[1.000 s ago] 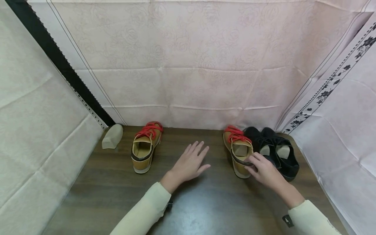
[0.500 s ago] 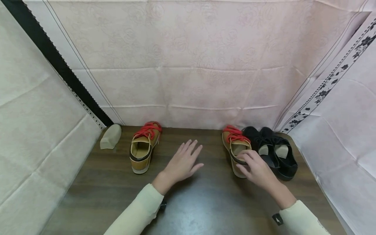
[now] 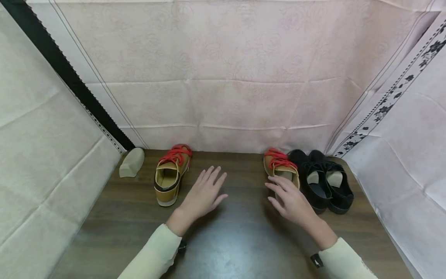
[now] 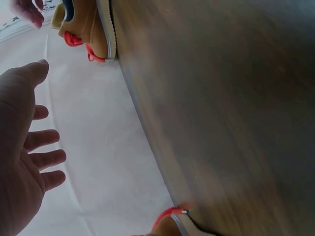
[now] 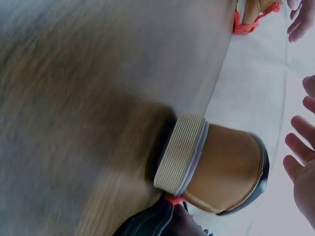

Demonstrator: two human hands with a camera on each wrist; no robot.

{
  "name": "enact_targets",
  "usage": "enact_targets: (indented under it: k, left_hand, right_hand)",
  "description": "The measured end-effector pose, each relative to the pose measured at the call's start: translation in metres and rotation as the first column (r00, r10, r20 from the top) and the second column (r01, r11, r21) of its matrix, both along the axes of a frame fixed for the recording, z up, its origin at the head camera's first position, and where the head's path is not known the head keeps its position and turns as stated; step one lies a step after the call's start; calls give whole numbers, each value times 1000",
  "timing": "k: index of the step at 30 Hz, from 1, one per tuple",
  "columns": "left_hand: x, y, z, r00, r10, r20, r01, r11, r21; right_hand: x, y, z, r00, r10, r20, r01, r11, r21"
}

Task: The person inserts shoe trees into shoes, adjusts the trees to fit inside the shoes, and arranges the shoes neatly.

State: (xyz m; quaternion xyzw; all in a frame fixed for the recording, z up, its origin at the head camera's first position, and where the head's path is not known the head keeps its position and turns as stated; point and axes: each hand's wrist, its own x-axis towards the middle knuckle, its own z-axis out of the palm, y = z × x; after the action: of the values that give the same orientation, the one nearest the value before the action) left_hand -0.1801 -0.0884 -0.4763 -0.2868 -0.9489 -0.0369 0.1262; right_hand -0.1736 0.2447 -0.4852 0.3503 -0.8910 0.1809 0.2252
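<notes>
A tan shoe with red laces [image 3: 166,193] stands on the left, its opening showing the lining. My left hand [image 3: 199,195] hovers to its right, fingers straight and spread, touching nothing. On the right is the matching tan shoe [image 3: 267,164], with a pale insert inside. My right hand [image 3: 290,201] overlaps its heel in the head view, fingers loosely spread and holding nothing. The right wrist view shows this shoe's heel [image 5: 224,167] apart from the fingertips [image 5: 291,167]. Right beside that shoe stand a pair of black shoes [image 3: 343,199] with pale inserts.
A cream shoe insert [image 3: 132,162] lies in the far left corner. The brown wood-grain surface [image 3: 230,244] meets a pale cloth-covered back wall [image 3: 223,108]. More pale cloth covers the left side [image 3: 59,162] and the right side [image 3: 404,166].
My right hand has come away from the right tan shoe's heel rim, moving left with its fingers opening out. My left hand has drifted left toward the left shoe. The shoes stay in place.
</notes>
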Motion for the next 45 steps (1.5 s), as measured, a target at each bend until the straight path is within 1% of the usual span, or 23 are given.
enact_targets:
  k: [5,12,19,26,28,32,37,42,45]
  left_hand:
    - [5,-13,2,1000,17,-22,-16,1000,9]
    - [9,-30,6,999,49,-23,-47,997,64]
    - [13,-48,9,997,70,-30,-68,995,71]
    - [23,-71,5,993,102,-53,-97,991,91]
    - [25,-76,3,992,115,-46,-110,990,93]
    - [29,-88,-3,990,131,-61,-124,987,101]
    - [31,-103,-9,983,134,-127,-120,986,117]
    - [28,-115,-14,968,92,-232,-59,987,148]
    - [26,-122,-17,960,74,-271,-30,986,162]
  right_hand:
    - [2,-8,-1,1000,15,-9,-15,1000,23]
    - [1,-24,-7,999,24,-25,-23,1000,17]
    - [0,-41,-11,1000,17,12,-18,999,37]
    - [-3,-51,-14,1000,19,12,-20,997,79]
    - [-4,-53,-15,1000,17,21,-19,994,103]
    - [-5,-54,-16,999,20,29,-24,992,123]
    - [-7,-55,-16,1000,24,16,-26,993,112]
    - [-9,-55,-16,999,13,31,-17,993,116]
    - [-10,-55,-17,999,9,40,-14,993,121]
